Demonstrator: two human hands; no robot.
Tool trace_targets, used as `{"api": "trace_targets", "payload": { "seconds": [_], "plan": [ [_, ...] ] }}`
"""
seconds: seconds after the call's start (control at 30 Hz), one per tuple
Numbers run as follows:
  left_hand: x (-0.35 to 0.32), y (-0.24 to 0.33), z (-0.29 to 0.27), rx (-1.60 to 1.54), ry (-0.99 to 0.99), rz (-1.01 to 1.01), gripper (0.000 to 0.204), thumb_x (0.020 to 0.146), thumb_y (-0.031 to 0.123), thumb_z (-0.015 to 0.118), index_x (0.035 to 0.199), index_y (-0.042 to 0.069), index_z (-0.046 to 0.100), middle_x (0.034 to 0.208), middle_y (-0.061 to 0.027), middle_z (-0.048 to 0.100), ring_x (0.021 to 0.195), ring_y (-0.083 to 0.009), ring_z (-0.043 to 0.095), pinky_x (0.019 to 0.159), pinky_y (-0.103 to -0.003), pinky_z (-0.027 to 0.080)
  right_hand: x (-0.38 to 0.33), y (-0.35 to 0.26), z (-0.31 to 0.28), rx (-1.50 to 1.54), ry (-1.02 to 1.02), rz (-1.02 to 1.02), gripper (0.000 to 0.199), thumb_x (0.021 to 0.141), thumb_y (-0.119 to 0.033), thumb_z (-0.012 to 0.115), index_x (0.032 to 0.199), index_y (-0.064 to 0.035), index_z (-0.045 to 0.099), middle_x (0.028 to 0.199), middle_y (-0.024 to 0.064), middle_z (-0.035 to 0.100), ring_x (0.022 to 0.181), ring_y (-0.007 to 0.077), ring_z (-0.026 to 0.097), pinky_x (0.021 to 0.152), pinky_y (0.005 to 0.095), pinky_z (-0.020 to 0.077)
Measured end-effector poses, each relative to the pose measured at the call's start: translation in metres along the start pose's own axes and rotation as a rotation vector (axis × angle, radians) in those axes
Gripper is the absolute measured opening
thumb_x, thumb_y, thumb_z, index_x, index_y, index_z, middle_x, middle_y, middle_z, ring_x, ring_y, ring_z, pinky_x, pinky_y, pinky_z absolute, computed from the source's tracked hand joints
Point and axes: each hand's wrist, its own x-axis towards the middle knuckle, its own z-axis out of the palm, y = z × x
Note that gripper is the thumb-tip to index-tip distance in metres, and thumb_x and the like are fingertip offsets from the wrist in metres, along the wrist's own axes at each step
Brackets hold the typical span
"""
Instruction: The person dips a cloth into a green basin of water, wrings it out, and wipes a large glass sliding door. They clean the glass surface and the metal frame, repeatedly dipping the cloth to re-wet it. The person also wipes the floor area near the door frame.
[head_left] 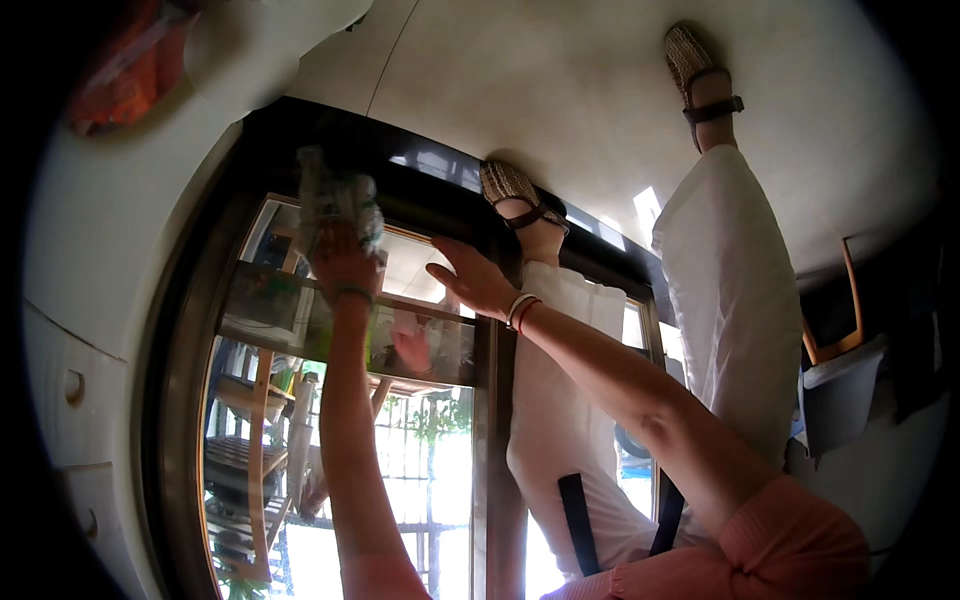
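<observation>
A glass door or window (455,450) in a dark frame stands before me. At its far left part, my left hand (347,262) presses a crumpled greyish-white cloth (338,200) to the pane. Motion smears the cloth, so its exact kind is hard to make out. My right hand (478,282) has its fingers stretched out and holds nothing; it hovers close to the upright bar between the panes, to the right of the cloth. I cannot tell whether it touches the frame.
A dark sill (430,160) runs along the frame's far edge, with my shoe (512,185) against it. White drawers (75,390) flank the left. A chair (845,340) stands at right. At upper left lies something orange-red (130,85). Furniture and plants show in the glass.
</observation>
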Motion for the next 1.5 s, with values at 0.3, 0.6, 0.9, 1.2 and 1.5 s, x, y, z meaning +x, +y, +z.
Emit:
{"api": "trace_targets", "payload": {
  "seconds": [0.3, 0.6, 0.9, 1.2, 1.5],
  "plan": [
    [-0.092, 0.104, 0.039, -0.313, 0.048, 0.296, 0.077, 0.085, 0.041, 0.062, 0.15, 0.01, 0.034, 0.158, -0.0119, 0.03, 0.148, -0.0264, 0.023, 0.114, -0.047, 0.021, -0.005, 0.003, 0.002, -0.067, -0.125, -0.054, 0.053, 0.099, -0.04, 0.049, 0.143, -0.0104, 0.043, 0.152, 0.0224, 0.033, 0.138, 0.0398, 0.036, 0.111, 0.0458, 0.0345],
    [-0.209, 0.077, -0.03, -0.362, -0.195, 0.407, 0.073, 0.081, 0.03, 0.068, 0.145, 0.009, 0.039, 0.155, -0.0109, 0.033, 0.146, -0.0271, 0.023, 0.113, -0.051, 0.022, -0.033, -0.003, 0.017, -0.286, -0.243, -0.167, 0.051, 0.098, -0.043, 0.05, 0.133, -0.0055, 0.053, 0.136, 0.02, 0.052, 0.131, 0.0372, 0.043, 0.109, 0.0453, 0.0375],
    [-0.391, -0.021, -0.094, -0.367, -0.304, 0.408, 0.047, 0.083, 0.029, 0.066, 0.124, 0.007, 0.058, 0.135, -0.012, 0.054, 0.134, -0.0294, 0.042, 0.109, -0.055, 0.027, -0.186, -0.104, 0.088, -0.167, -0.535, -0.168, 0.066, 0.095, -0.046, 0.054, 0.139, 0.0024, 0.042, 0.143, 0.0258, 0.039, 0.132, 0.041, 0.041, 0.11, 0.0455, 0.0367],
    [-0.588, -0.097, -0.168, -0.322, -0.487, 0.333, 0.066, 0.085, 0.033, 0.064, 0.143, 0.013, 0.043, 0.155, -0.011, 0.033, 0.143, -0.0338, 0.029, 0.106, -0.062, 0.027, -0.366, -0.192, 0.127, 0.12, -0.531, -0.448, 0.077, 0.087, -0.041, 0.065, 0.14, 0.006, 0.035, 0.143, 0.0306, 0.035, 0.131, 0.0437, 0.039, 0.111, 0.0488, 0.0338],
    [-0.58, -0.078, -0.149, -0.317, -0.386, 0.189, 0.076, 0.078, 0.04, 0.069, 0.145, 0.015, 0.042, 0.152, -0.009, 0.037, 0.137, -0.0319, 0.034, 0.102, -0.059, 0.03, -0.33, -0.192, 0.096, -0.243, -0.842, -0.424, 0.074, 0.098, -0.047, 0.046, 0.156, -0.0132, 0.015, 0.161, 0.0121, 0.018, 0.145, 0.0292, 0.028, 0.11, 0.0539, 0.03]
  ]
}}
